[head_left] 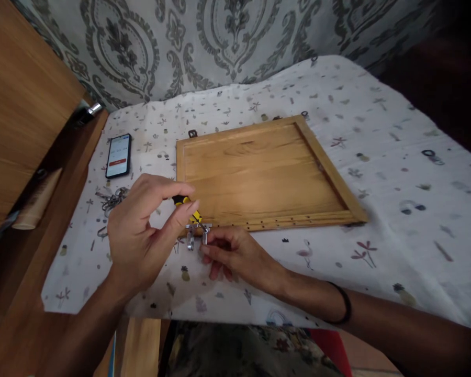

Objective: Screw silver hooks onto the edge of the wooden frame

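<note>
A wooden framed panel (259, 173) lies flat on a patterned white cloth. At its near left corner sits a small metal hook bracket (197, 234). My left hand (141, 235) is closed around a yellow-and-black screwdriver (187, 207), whose tip points down at the bracket. My right hand (231, 254) pinches the bracket from the right and steadies it against the panel's edge. A black band circles my right wrist.
A phone (119, 155) with a lit screen lies at the left on the cloth (396, 173). A pile of metal hooks (112, 199) lies beside my left hand. Small dark fittings (429, 154) dot the cloth. A wooden cabinet (19, 104) stands at the left; a patterned curtain hangs behind.
</note>
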A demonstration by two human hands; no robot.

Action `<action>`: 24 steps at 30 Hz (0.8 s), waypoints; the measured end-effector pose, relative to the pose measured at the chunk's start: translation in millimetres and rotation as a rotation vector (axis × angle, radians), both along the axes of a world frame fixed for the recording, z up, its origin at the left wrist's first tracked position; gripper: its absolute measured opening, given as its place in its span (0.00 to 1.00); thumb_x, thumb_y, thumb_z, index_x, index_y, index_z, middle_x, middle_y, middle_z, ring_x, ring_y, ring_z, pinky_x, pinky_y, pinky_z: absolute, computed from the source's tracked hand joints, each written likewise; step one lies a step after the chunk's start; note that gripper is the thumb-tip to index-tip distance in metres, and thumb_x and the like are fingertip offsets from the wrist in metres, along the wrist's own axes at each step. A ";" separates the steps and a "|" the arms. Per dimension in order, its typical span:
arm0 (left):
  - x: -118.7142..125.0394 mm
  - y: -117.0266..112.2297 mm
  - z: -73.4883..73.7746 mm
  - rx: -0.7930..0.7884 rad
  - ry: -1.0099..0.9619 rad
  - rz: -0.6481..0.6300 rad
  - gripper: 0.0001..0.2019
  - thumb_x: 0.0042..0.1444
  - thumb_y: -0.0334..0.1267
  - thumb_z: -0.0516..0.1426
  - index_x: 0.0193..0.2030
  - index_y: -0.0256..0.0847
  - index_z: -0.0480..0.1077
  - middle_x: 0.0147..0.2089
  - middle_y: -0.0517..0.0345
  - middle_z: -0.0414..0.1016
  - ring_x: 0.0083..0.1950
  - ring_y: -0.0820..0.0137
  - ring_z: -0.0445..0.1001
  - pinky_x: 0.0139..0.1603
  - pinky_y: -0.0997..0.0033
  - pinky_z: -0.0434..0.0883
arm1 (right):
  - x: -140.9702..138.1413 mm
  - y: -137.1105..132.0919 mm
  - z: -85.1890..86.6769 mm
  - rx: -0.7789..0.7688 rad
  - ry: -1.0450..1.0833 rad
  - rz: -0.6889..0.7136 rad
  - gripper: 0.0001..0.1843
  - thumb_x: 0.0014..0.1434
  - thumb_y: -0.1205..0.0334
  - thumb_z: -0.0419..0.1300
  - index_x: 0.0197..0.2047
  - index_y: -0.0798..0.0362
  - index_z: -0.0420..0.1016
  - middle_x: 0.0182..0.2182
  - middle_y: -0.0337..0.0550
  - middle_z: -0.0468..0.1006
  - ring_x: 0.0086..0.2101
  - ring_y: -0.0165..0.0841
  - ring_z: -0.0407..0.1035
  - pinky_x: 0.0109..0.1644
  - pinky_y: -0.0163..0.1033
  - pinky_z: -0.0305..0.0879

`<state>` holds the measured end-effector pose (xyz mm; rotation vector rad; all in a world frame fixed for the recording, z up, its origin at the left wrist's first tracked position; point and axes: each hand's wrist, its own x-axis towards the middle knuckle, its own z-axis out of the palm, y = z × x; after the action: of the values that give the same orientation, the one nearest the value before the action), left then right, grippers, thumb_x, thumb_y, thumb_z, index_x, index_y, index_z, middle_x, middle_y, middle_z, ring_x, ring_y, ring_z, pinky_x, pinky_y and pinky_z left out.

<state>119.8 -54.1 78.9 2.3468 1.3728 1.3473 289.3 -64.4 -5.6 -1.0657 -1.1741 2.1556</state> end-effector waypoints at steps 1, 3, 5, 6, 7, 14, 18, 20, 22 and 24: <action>0.5 -2.4 0.0 -0.034 -0.011 0.009 0.06 0.63 0.31 0.62 0.44 0.47 0.78 0.40 0.61 0.82 0.42 0.67 0.79 0.45 0.65 0.75 | 0.5 -0.4 -0.7 0.017 0.010 0.001 0.16 0.54 0.54 0.69 0.29 0.53 0.68 0.25 0.34 0.74 0.19 0.24 0.71 0.18 0.26 0.60; 3.0 -6.8 -0.5 -0.104 -0.046 0.028 0.06 0.65 0.32 0.61 0.45 0.47 0.78 0.42 0.61 0.82 0.43 0.67 0.79 0.45 0.66 0.76 | 1.7 -1.1 -1.7 0.051 0.017 0.013 0.15 0.57 0.54 0.67 0.29 0.53 0.67 0.22 0.32 0.73 0.17 0.22 0.67 0.18 0.26 0.60; 7.3 -9.8 -2.2 -0.180 -0.119 0.025 0.05 0.67 0.35 0.60 0.46 0.46 0.78 0.42 0.59 0.82 0.44 0.67 0.79 0.44 0.67 0.76 | 3.1 -2.1 -2.3 0.080 0.015 0.027 0.14 0.60 0.56 0.64 0.29 0.52 0.66 0.19 0.31 0.71 0.16 0.21 0.62 0.18 0.26 0.59; 9.8 -10.6 -3.5 -0.219 -0.175 0.008 0.06 0.68 0.36 0.59 0.46 0.46 0.78 0.42 0.58 0.81 0.44 0.67 0.79 0.44 0.68 0.76 | 3.8 -2.7 -2.4 0.094 0.011 0.030 0.13 0.61 0.57 0.63 0.29 0.52 0.66 0.18 0.30 0.70 0.16 0.21 0.61 0.18 0.26 0.58; 12.4 -10.7 -5.3 -0.258 -0.240 -0.019 0.06 0.69 0.37 0.58 0.46 0.45 0.78 0.41 0.57 0.81 0.43 0.67 0.78 0.43 0.68 0.76 | 4.5 -3.4 -2.5 0.107 0.006 0.030 0.12 0.62 0.58 0.62 0.29 0.52 0.66 0.18 0.30 0.69 0.16 0.21 0.60 0.18 0.26 0.58; 27.1 -0.8 -16.4 -0.446 -0.597 -0.208 0.09 0.71 0.39 0.54 0.45 0.43 0.76 0.31 0.60 0.68 0.34 0.70 0.70 0.41 0.66 0.74 | 6.7 -7.1 -2.4 0.146 -0.018 0.022 0.12 0.65 0.60 0.57 0.29 0.52 0.66 0.17 0.30 0.66 0.16 0.22 0.59 0.18 0.26 0.57; 37.1 2.8 -15.8 -0.475 -0.725 -0.201 0.08 0.69 0.36 0.55 0.41 0.44 0.76 0.25 0.63 0.62 0.27 0.72 0.62 0.31 0.69 0.69 | 6.3 -7.6 -1.7 0.133 -0.002 -0.002 0.14 0.64 0.57 0.60 0.28 0.52 0.66 0.17 0.30 0.66 0.16 0.23 0.59 0.18 0.27 0.56; 43.0 3.5 -14.7 -0.457 -0.797 -0.198 0.08 0.68 0.37 0.56 0.38 0.44 0.75 0.22 0.65 0.57 0.24 0.74 0.56 0.26 0.71 0.63 | 6.0 -7.8 -1.5 0.118 0.017 -0.015 0.15 0.62 0.55 0.62 0.28 0.52 0.66 0.17 0.30 0.67 0.17 0.23 0.60 0.18 0.27 0.57; 48.0 4.7 -13.4 -0.439 -0.865 -0.189 0.09 0.68 0.40 0.58 0.36 0.44 0.74 0.20 0.68 0.53 0.20 0.76 0.51 0.22 0.72 0.58 | 5.7 -8.1 -1.6 0.111 0.026 -0.024 0.15 0.61 0.54 0.63 0.28 0.52 0.66 0.18 0.31 0.67 0.17 0.23 0.60 0.18 0.27 0.57; 50.8 6.4 -11.9 -0.453 -0.917 -0.195 0.09 0.67 0.40 0.60 0.35 0.44 0.73 0.19 0.71 0.49 0.18 0.78 0.47 0.19 0.73 0.54 | 5.5 -8.7 -1.7 0.110 0.027 -0.028 0.15 0.61 0.54 0.63 0.28 0.52 0.67 0.18 0.31 0.67 0.17 0.23 0.61 0.18 0.27 0.58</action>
<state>170.5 -47.8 67.0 1.2498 0.9690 1.5313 294.7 -73.1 -7.3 -0.9961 -1.2430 2.0523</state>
